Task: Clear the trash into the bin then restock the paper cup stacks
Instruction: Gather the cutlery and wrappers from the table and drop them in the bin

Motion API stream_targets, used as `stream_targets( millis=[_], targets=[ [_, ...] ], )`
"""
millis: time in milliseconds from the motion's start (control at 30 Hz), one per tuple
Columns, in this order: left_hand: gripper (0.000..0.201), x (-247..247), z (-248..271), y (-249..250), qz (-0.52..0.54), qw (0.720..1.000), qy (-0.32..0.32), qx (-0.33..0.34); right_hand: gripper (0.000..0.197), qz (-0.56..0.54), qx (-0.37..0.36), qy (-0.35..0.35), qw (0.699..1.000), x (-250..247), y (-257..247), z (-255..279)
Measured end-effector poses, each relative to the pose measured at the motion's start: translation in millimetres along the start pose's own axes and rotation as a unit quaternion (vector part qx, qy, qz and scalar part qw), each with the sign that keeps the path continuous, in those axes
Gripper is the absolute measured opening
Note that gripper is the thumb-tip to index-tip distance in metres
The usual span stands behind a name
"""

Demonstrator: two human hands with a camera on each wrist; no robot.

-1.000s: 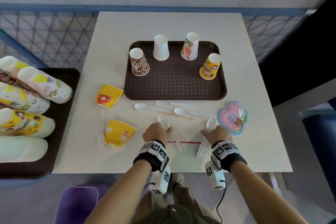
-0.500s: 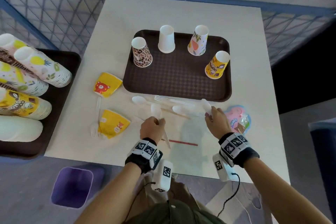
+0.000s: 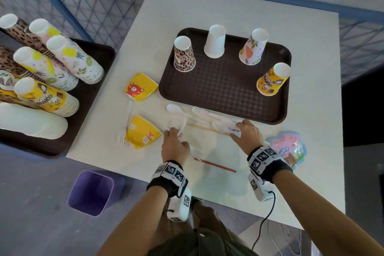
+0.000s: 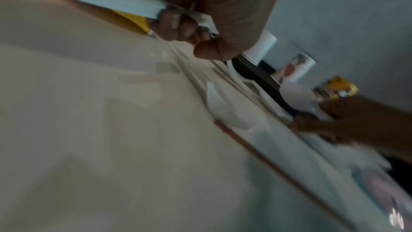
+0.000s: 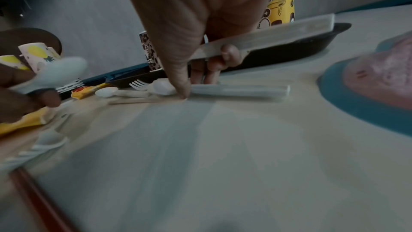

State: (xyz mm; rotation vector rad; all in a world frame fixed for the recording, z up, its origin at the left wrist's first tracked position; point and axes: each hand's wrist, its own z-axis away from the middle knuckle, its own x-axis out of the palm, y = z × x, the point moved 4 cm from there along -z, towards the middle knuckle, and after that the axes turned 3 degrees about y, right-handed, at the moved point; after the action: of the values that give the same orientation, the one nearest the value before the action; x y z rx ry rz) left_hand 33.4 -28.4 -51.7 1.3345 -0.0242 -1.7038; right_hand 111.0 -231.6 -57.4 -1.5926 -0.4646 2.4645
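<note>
At the far left we see a dark side tray (image 3: pixel 97 81) loaded with lying stacks of paper cups (image 3: pixel 62 62), and below it, on the floor by the table's near-left corner, the purple bin (image 3: pixel 91 192). On the white table (image 3: pixel 291 183) come two flattened yellow cups (image 3: pixel 143 87) with a white fork (image 3: pixel 122 137) beside them. Next is the left hand (image 3: pixel 175 147), its fingers curled round a white plastic spoon (image 5: pixel 64 74); the left wrist view shows only the flat handle (image 4: pixel 120 4) passing through the fist, while the right wrist view shows the bowl sticking out. Between the hands lie a loose spoon (image 3: pixel 174 109), a second fork (image 3: pixel 197 110) and a wooden stick (image 3: pixel 207 129), crowded against the near edge of the brown tray (image 3: pixel 224 89), and a red straw (image 3: pixel 216 165) lies nearer us.

The right hand (image 3: pixel 248 133) grips another white utensil handle (image 5: pixel 267 36) in its curled fingers (image 5: pixel 229 54) while its thumb presses down at one more spoon (image 5: pixel 223 90) on the table; that much only the right wrist view tells us, and it is blurred, so the held piece may be a spoon or a knife. On the tray four upturned cups (image 3: pixel 215 41) stand apart. At the far right a pink snack packet (image 3: pixel 291 147) lies just beside the right wrist.
</note>
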Motion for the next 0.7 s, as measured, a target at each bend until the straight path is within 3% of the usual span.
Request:
stream_targets(
  millis=[133, 333, 467, 600, 700],
  targets=[
    [0.041, 11, 5, -3, -0.186, 0.960, -0.086, 0.189, 0.032, -0.029, 0.015, 0.025, 0.999, -4, -1, 3],
    [0.030, 10, -3, -11, -0.211, 0.925, -0.099, 0.301, 0.028, -0.046, -0.012, 0.073, 0.996, -11, -8, 5],
    [0.026, -14, -9, 9, -0.096, 0.953, -0.027, 0.287, 0.025, -0.032, -0.038, 0.053, 0.997, -11, -20, -7],
    [0.025, -37, -20, 25, -0.012, 0.980, 0.061, 0.189, 0.032, 0.007, -0.034, 0.022, 0.999, -8, -33, -18],
    [0.026, -37, -33, 27, 0.015, 0.989, 0.066, 0.134, 0.037, 0.025, -0.035, 0.001, 0.999, -7, -41, -22]
  ],
)
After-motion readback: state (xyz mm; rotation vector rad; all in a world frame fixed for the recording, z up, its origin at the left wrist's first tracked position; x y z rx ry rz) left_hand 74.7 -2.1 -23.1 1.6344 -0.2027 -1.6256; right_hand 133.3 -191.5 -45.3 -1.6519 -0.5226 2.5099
